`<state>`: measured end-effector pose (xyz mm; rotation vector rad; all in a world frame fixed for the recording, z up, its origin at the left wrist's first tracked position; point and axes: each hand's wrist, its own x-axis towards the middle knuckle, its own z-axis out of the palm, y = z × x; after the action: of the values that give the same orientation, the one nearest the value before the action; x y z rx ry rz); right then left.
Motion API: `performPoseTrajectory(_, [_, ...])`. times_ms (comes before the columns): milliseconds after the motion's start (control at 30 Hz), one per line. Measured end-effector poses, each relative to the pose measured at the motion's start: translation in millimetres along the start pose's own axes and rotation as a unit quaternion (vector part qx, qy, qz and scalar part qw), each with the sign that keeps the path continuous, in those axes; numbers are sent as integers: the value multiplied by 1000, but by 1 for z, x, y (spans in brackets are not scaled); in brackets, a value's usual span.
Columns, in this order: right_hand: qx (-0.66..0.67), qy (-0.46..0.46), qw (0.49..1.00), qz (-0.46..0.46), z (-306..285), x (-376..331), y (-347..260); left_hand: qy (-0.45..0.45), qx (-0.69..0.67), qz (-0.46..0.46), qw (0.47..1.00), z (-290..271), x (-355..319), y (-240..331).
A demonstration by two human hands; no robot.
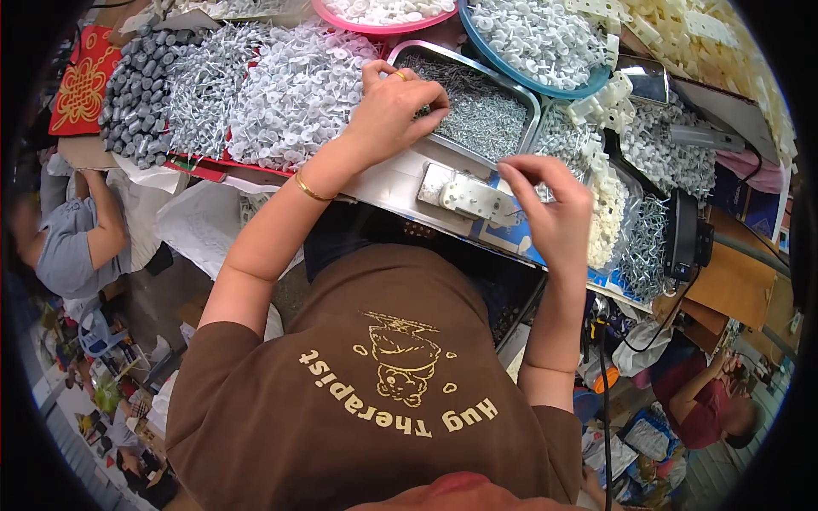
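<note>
My left hand [392, 106] reaches over the left side of a metal tray [536, 115] of small screws [486, 123]. Its fingers are curled together; what they hold, if anything, is hidden. Below the tray, a white perforated plastic piece [479, 198] lies on a small metal block [433, 184] at the table's front edge. Just right of that piece is my right hand [558, 204], thumb and forefinger brought close together. Whatever is between those fingertips is too small to make out.
White-headed nails [294, 94], metal fasteners [209, 89] and grey cylindrical parts [141, 102] are heaped left. A blue basin [588, 88] and pink basin [383, 27] hold white parts behind. Cream pieces [607, 213] lie right, beside a black device [686, 234]. Other people sit farther off.
</note>
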<state>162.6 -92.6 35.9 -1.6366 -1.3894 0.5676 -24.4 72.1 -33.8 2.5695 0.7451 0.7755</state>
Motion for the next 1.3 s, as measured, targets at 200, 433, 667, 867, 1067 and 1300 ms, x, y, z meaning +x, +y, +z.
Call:
performPoseTrajectory(200, [-176,-13,978,-111,9,-23,14,25,-24,0,999,0,-8,0])
performPoseTrajectory(433, [-132,3,988,-82,8,-20,20,-23,-112,-37,993,-27,-24,27])
performPoseTrajectory(667, [-219,21,973,-72,15,17,63,-77,-156,-18,985,-25,-40,50])
performPoseTrajectory(867, [-216,-22,973,-78,19,32,66,-5,-82,-9,997,-25,-17,39])
performPoseTrajectory(1067, [-171,-5,985,-30,17,30,58,0,55,61,997,15,7,11])
performPoseTrajectory(1300, [-19,12,996,85,9,24,48,13,-8,26,1000,14,6,11])
